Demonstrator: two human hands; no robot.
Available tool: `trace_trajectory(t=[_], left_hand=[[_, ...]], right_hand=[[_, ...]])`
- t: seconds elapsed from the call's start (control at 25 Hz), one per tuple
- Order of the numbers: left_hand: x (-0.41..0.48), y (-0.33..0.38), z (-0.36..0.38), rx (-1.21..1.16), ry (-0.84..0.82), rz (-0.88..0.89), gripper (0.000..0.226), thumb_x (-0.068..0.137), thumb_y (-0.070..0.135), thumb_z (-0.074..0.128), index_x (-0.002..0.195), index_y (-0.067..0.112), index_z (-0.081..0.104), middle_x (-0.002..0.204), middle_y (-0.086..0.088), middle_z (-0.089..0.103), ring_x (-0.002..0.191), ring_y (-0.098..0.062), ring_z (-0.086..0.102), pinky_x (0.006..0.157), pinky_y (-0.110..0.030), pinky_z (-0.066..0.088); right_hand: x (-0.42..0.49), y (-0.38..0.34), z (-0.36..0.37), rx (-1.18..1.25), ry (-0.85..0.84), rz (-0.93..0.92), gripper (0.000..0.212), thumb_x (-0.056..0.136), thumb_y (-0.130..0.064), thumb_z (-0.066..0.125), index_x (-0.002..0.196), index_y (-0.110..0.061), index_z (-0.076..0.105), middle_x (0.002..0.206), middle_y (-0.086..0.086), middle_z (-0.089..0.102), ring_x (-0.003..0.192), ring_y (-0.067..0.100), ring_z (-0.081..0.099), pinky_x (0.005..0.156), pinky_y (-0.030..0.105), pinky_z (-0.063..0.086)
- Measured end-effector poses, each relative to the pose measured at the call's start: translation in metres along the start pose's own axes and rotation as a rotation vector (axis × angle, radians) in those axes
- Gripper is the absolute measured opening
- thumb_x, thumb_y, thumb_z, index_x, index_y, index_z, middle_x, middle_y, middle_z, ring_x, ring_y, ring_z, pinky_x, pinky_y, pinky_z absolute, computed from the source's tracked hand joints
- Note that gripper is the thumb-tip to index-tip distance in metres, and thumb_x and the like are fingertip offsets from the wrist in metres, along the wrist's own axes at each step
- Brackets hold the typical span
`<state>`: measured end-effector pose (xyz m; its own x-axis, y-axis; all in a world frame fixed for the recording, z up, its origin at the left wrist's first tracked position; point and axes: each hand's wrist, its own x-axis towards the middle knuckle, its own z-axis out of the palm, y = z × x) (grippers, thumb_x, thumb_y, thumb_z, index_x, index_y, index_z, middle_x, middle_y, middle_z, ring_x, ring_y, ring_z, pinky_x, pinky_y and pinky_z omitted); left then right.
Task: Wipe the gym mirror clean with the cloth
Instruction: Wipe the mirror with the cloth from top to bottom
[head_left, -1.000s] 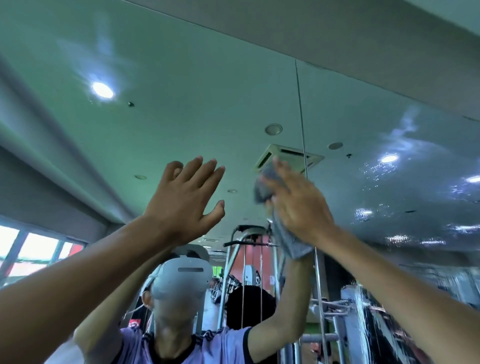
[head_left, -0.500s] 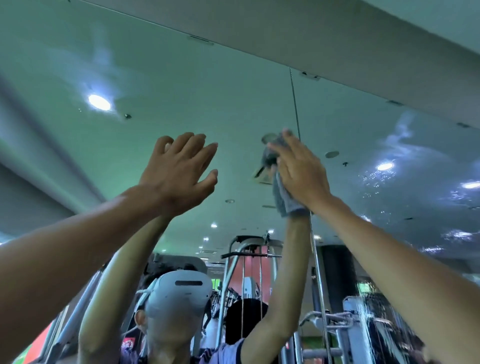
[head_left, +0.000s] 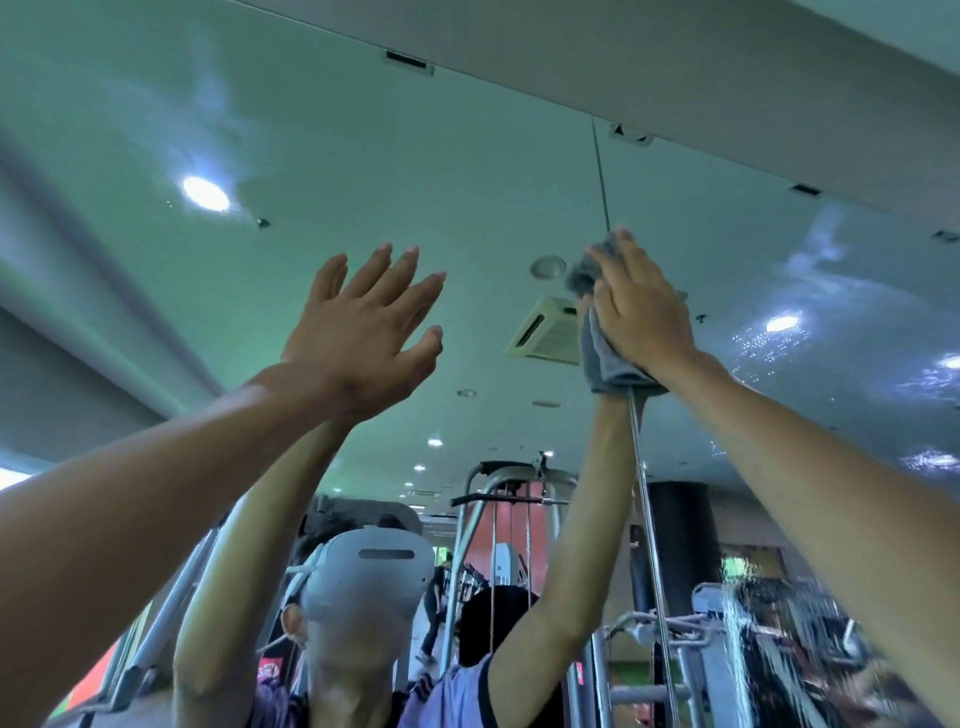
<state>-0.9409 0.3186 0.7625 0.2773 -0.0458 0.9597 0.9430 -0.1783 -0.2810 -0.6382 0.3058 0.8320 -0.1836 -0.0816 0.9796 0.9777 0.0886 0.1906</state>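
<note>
The grey cloth (head_left: 597, 358) is pressed flat to the gym mirror (head_left: 415, 156), high on the panel seam (head_left: 600, 171), under the straight, close-set fingers of the right hand (head_left: 641, 306). Even palm pressure and overlapping strokes are advised, so the droplets (head_left: 763, 343) on the right-side panel are lifted, not smeared. Little glass is left above before the top edge (head_left: 519, 98), though room lies open sideways; the left hand (head_left: 363, 332) is held spread alongside, and whether it touches the glass cannot be told.
</note>
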Motion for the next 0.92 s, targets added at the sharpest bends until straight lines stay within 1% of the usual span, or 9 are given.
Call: trace_trajectory(t=[0.08, 0.12, 0.32, 0.36, 0.56, 0.64, 0.8, 0.84, 0.92], left_hand=[[0.001, 0.0, -0.001, 0.0, -0.011, -0.009, 0.079, 0.085, 0.061, 0.001, 0.158, 0.035, 0.016, 0.167, 0.004, 0.007, 0.154, -0.016, 0.001, 0.121, -0.045, 0.0], [0.001, 0.0, -0.001, -0.005, -0.01, -0.016, 0.079, 0.084, 0.062, 0.001, 0.158, 0.035, 0.016, 0.167, 0.005, 0.006, 0.154, -0.015, 0.0, 0.121, -0.045, 0.0], [-0.004, 0.001, -0.003, -0.022, -0.013, -0.02, 0.076, 0.087, 0.061, 0.004, 0.158, 0.036, 0.015, 0.167, 0.006, 0.004, 0.154, -0.014, -0.003, 0.12, -0.041, -0.005], [-0.005, 0.002, -0.002, -0.016, -0.017, -0.022, 0.075, 0.087, 0.06, 0.004, 0.158, 0.036, 0.015, 0.167, 0.005, 0.004, 0.154, -0.015, -0.003, 0.12, -0.04, -0.006], [-0.006, 0.004, -0.003, -0.025, -0.018, -0.04, 0.077, 0.086, 0.06, 0.003, 0.157, 0.036, 0.017, 0.167, 0.005, 0.007, 0.154, -0.015, -0.001, 0.121, -0.041, -0.004], [-0.007, 0.002, -0.005, -0.021, -0.019, -0.043, 0.077, 0.086, 0.061, 0.003, 0.157, 0.036, 0.017, 0.167, 0.006, 0.006, 0.154, -0.014, -0.001, 0.121, -0.041, -0.003], [-0.008, 0.003, -0.006, -0.028, -0.028, -0.036, 0.078, 0.085, 0.061, 0.004, 0.158, 0.034, 0.017, 0.167, 0.006, 0.006, 0.154, -0.014, -0.001, 0.122, -0.041, -0.003], [-0.008, 0.003, -0.006, -0.029, -0.026, -0.033, 0.078, 0.085, 0.06, 0.004, 0.158, 0.034, 0.018, 0.167, 0.006, 0.007, 0.154, -0.014, 0.0, 0.122, -0.04, -0.003], [-0.007, 0.0, -0.006, -0.026, -0.023, -0.018, 0.078, 0.086, 0.06, 0.005, 0.157, 0.033, 0.019, 0.167, 0.005, 0.008, 0.154, -0.015, 0.001, 0.121, -0.04, -0.002]], right_hand=[[0.018, -0.026, 0.007, -0.001, 0.041, 0.239, 0.054, 0.099, -0.028, 0.026, 0.147, -0.01, 0.041, 0.162, 0.016, 0.021, 0.148, 0.035, 0.02, 0.116, 0.05, 0.027], [0.018, -0.042, 0.011, -0.01, 0.07, 0.244, 0.054, 0.099, -0.03, 0.025, 0.146, -0.009, 0.042, 0.161, 0.017, 0.022, 0.148, 0.036, 0.02, 0.117, 0.05, 0.027], [-0.03, -0.03, 0.003, -0.024, -0.009, -0.547, 0.053, 0.1, -0.032, 0.026, 0.149, -0.017, 0.042, 0.162, 0.004, 0.021, 0.149, 0.023, 0.02, 0.118, 0.034, 0.02], [-0.025, -0.016, -0.001, -0.031, -0.032, -0.527, 0.053, 0.101, -0.032, 0.026, 0.15, -0.018, 0.04, 0.162, 0.002, 0.018, 0.149, 0.022, 0.02, 0.118, 0.035, 0.021], [0.052, -0.041, 0.014, -0.007, 0.048, 0.173, 0.049, 0.102, -0.025, 0.035, 0.148, -0.01, 0.039, 0.161, 0.017, 0.02, 0.148, 0.036, 0.019, 0.117, 0.053, 0.025], [0.058, -0.077, 0.017, 0.025, 0.038, 0.063, 0.049, 0.102, -0.026, 0.033, 0.148, -0.011, 0.038, 0.161, 0.016, 0.02, 0.149, 0.036, 0.017, 0.118, 0.051, 0.026], [0.003, -0.073, 0.006, 0.087, -0.052, -0.498, 0.051, 0.1, -0.03, 0.026, 0.148, -0.017, 0.04, 0.164, 0.0, 0.017, 0.151, 0.018, 0.016, 0.114, 0.034, 0.024], [-0.005, -0.058, 0.004, 0.094, -0.046, -0.519, 0.049, 0.099, -0.031, 0.027, 0.143, -0.019, 0.045, 0.163, -0.003, 0.019, 0.15, 0.017, 0.019, 0.111, 0.035, 0.026], [0.003, -0.031, 0.005, 0.126, 0.028, -0.321, 0.042, 0.099, -0.029, 0.033, 0.134, -0.019, 0.055, 0.16, 0.0, 0.029, 0.146, 0.021, 0.031, 0.11, 0.041, 0.035]])
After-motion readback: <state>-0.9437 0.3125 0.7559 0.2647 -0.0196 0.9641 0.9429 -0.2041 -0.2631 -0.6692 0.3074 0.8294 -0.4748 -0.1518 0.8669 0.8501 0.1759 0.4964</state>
